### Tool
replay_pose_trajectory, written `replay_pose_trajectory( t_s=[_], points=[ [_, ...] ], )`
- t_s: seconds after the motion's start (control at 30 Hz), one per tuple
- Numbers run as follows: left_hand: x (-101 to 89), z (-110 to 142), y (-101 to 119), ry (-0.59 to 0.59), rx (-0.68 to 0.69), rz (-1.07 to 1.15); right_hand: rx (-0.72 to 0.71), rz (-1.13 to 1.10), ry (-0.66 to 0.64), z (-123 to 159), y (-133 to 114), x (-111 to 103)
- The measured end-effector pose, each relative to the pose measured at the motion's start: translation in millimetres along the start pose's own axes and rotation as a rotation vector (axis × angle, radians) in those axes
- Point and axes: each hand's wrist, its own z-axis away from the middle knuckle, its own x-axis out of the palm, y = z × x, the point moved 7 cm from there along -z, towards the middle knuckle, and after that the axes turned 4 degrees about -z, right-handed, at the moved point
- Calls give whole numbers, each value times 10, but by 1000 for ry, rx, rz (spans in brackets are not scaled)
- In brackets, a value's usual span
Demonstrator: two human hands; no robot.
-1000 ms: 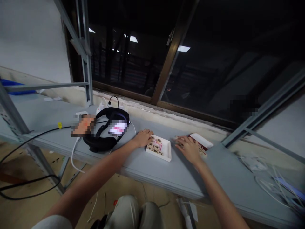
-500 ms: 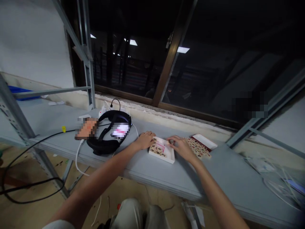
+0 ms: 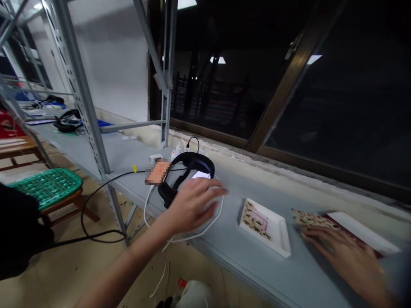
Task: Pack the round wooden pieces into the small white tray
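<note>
My left hand [image 3: 194, 203] hovers over the grey shelf [image 3: 128, 158] with fingers spread, just right of the black headset [image 3: 181, 175] and above a white cable [image 3: 205, 226]. It holds nothing. A shallow white tray [image 3: 266, 224] with several patterned tiles lies to its right. My right hand [image 3: 343, 252] rests flat, fingers stretched, beside a sheet of patterned tiles [image 3: 310, 219] and a white and red box lid [image 3: 359, 235]. Motion blurs both hands.
A metal rack upright [image 3: 83, 98] stands at the shelf's front edge. A black cable [image 3: 96, 214] loops down to the floor. A green woven stool [image 3: 45, 186] sits at the left. Another headset [image 3: 66, 122] lies far left. Dark window behind.
The view has swung left. My left hand left the white tray and moved left toward the headset. My right hand drew back right from the tray to the tile sheet.
</note>
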Motion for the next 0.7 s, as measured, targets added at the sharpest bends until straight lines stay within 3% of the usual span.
replay_pose_trajectory(
  t_s=[0.03,0.1,0.23,0.33,0.43,0.5,0.57,0.7],
  points=[
    [-192,159,-201,70,-94,-7,-4,11,-16,-28,-11,5],
    [-413,470,-658,101,-264,-44,-15,-22,-46,-131,-82,23],
    [-523,860,-1572,50,-490,-196,-8,-333,-252,-445,-393,200],
    [-462,818,-2124,9,-548,-256,8,-543,-509,-583,-701,437],
    [-355,525,-2426,-44,-514,-263,-34,-693,-693,-603,-978,603],
    [-314,256,-2398,-56,-438,-240,-63,-720,-733,-598,-1091,624],
    [-339,-37,-2166,-1,-348,-216,-79,-725,-734,-590,-1156,586],
    [-405,-617,-1248,228,-173,-180,-52,-759,-679,-595,-1206,463]
  ],
)
